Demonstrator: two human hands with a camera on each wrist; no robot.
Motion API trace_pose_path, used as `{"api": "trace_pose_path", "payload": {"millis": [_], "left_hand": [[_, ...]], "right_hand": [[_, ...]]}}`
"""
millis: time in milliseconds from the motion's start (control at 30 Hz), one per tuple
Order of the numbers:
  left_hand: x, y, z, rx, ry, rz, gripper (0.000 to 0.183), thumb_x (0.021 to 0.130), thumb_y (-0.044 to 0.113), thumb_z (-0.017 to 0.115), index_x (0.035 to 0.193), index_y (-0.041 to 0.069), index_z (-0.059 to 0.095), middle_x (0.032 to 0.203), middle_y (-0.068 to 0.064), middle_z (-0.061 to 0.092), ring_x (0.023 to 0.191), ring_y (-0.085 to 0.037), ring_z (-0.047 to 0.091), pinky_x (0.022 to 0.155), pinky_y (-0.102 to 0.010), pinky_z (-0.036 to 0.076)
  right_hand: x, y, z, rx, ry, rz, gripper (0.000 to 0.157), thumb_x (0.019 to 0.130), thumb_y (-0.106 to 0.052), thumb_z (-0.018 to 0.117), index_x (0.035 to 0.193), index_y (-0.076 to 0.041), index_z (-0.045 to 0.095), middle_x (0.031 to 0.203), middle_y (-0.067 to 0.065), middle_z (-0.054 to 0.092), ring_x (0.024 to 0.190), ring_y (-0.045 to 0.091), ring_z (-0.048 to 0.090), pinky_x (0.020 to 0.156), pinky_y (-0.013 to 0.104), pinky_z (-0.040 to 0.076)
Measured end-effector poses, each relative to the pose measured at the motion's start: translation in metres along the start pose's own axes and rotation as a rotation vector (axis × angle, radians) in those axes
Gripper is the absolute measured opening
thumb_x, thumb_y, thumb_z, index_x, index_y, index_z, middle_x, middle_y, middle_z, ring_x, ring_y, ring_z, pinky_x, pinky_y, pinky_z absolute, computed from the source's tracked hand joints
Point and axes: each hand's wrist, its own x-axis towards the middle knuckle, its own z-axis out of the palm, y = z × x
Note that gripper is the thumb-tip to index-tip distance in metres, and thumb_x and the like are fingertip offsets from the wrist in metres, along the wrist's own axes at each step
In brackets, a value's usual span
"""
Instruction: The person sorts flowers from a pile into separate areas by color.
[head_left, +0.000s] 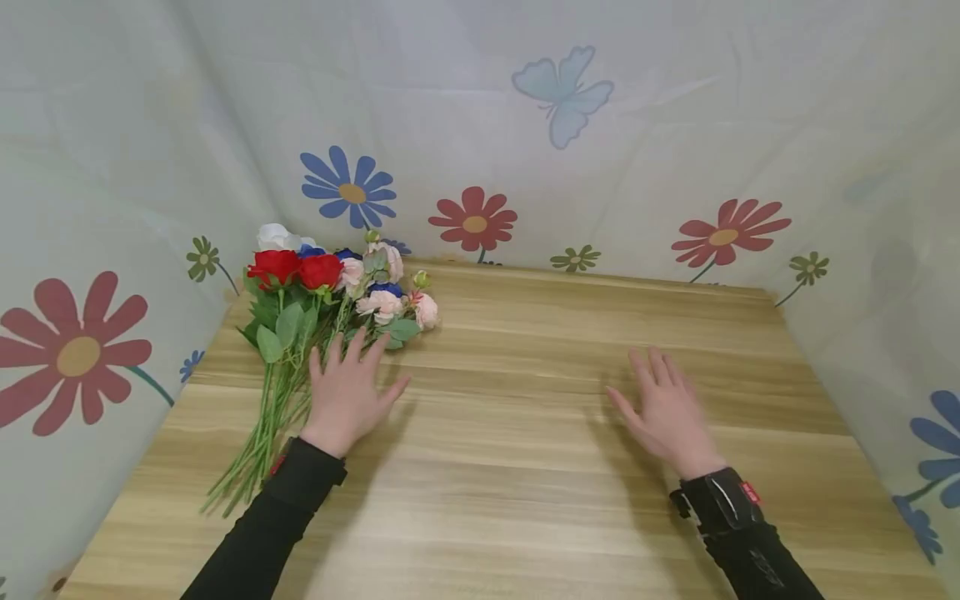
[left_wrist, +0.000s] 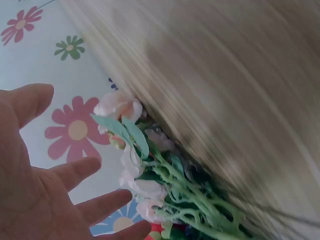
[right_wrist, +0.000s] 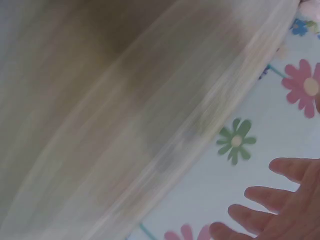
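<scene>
A bunch of artificial flowers (head_left: 318, 271) lies at the back left of the wooden table, its green stems (head_left: 262, 433) pointing toward the near left. Two red roses (head_left: 274, 267) show at the left of the bunch, with pale pink blooms (head_left: 381, 305), blue ones and a white one around them. My left hand (head_left: 348, 400) is spread over the right side of the stems, fingers apart and holding nothing. In the left wrist view, pink blooms (left_wrist: 119, 106) and leaves appear beyond its fingers. My right hand (head_left: 669, 414) hovers over the table's right half, fingers extended and nothing in it.
The wooden table (head_left: 510, 500) has its back edge against a pale curtain (head_left: 450, 108) printed with flowers and a butterfly. That curtain also hangs along the left and right sides. Black sleeves with wrist straps (head_left: 723, 500) cover both forearms.
</scene>
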Motion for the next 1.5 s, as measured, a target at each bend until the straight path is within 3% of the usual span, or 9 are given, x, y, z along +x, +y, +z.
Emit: {"api": "trace_pose_path", "payload": {"millis": [233,400,500,600,733,933,1033,1267,1500], "left_hand": [[-0.006,-0.013,-0.015,0.013,0.033,-0.035,0.066,0.099,0.047,0.058,0.152,0.011,0.043,0.152,-0.025,0.044,0.138,-0.053,0.039,0.111,-0.071,0.033],[-0.012,-0.03,-0.026,0.014,0.175,-0.017,0.051,0.097,0.029,0.063,0.137,-0.001,0.052,0.131,-0.031,0.052,0.113,-0.055,0.053,0.086,-0.065,0.049],[-0.015,-0.043,-0.03,0.001,0.273,-0.008,0.04,0.095,0.018,0.064,0.125,-0.006,0.053,0.117,-0.031,0.052,0.097,-0.051,0.054,0.076,-0.059,0.048],[-0.02,-0.058,-0.034,-0.024,0.323,-0.034,0.032,0.094,0.013,0.062,0.116,-0.008,0.05,0.108,-0.03,0.051,0.088,-0.047,0.052,0.07,-0.054,0.046],[-0.029,-0.076,-0.04,-0.037,0.252,-0.125,0.031,0.094,0.013,0.057,0.109,-0.011,0.046,0.097,-0.029,0.05,0.075,-0.042,0.054,0.056,-0.049,0.045],[-0.038,-0.094,-0.048,-0.033,-0.05,-0.215,0.032,0.098,0.019,0.05,0.099,-0.013,0.052,0.082,-0.031,0.059,0.06,-0.037,0.059,0.048,-0.044,0.044],[-0.039,-0.097,-0.048,-0.041,-0.128,-0.203,0.028,0.098,0.018,0.049,0.084,-0.006,0.055,0.071,-0.023,0.06,0.056,-0.032,0.057,0.047,-0.042,0.042],[-0.04,-0.092,-0.044,-0.059,-0.026,-0.129,0.023,0.093,0.009,0.052,0.071,0.003,0.05,0.062,-0.014,0.053,0.053,-0.026,0.05,0.048,-0.038,0.038],[-0.039,-0.08,-0.05,-0.138,0.011,-0.111,0.02,0.096,0.009,0.052,0.077,0.002,0.054,0.062,-0.01,0.053,0.053,-0.021,0.047,0.049,-0.03,0.035]], "right_hand": [[0.019,-0.038,0.007,0.135,0.099,-0.143,0.06,0.095,-0.019,0.067,0.144,0.008,0.047,0.143,0.036,0.049,0.126,0.053,0.054,0.099,0.064,0.05],[0.035,-0.077,0.013,0.214,0.102,-0.226,0.051,0.093,-0.014,0.067,0.138,0.006,0.054,0.14,0.03,0.056,0.124,0.047,0.059,0.102,0.058,0.051],[0.044,-0.101,0.019,0.3,0.077,-0.267,0.048,0.091,-0.01,0.068,0.135,0.005,0.057,0.136,0.026,0.061,0.121,0.043,0.063,0.101,0.054,0.053],[0.051,-0.123,0.025,0.397,0.031,-0.285,0.044,0.09,-0.003,0.068,0.132,0.004,0.059,0.131,0.023,0.065,0.116,0.039,0.066,0.096,0.048,0.057],[0.059,-0.151,0.034,0.522,-0.048,-0.264,0.039,0.089,0.002,0.065,0.128,0.003,0.062,0.127,0.021,0.068,0.112,0.034,0.069,0.09,0.039,0.06],[0.069,-0.183,0.047,0.73,-0.163,-0.193,0.034,0.091,0.004,0.06,0.125,0.005,0.063,0.124,0.022,0.069,0.107,0.032,0.071,0.09,0.037,0.06],[0.073,-0.195,0.054,0.8,-0.186,-0.174,0.031,0.091,0.006,0.059,0.122,0.007,0.064,0.122,0.023,0.069,0.108,0.033,0.07,0.092,0.039,0.06],[0.077,-0.215,0.059,0.828,-0.233,-0.187,0.027,0.093,0.005,0.059,0.119,0.007,0.065,0.118,0.023,0.071,0.108,0.032,0.07,0.092,0.039,0.059],[0.075,-0.223,0.055,0.865,-0.257,-0.174,0.025,0.094,0.004,0.06,0.119,0.006,0.065,0.117,0.023,0.071,0.108,0.033,0.069,0.092,0.037,0.059]]}}
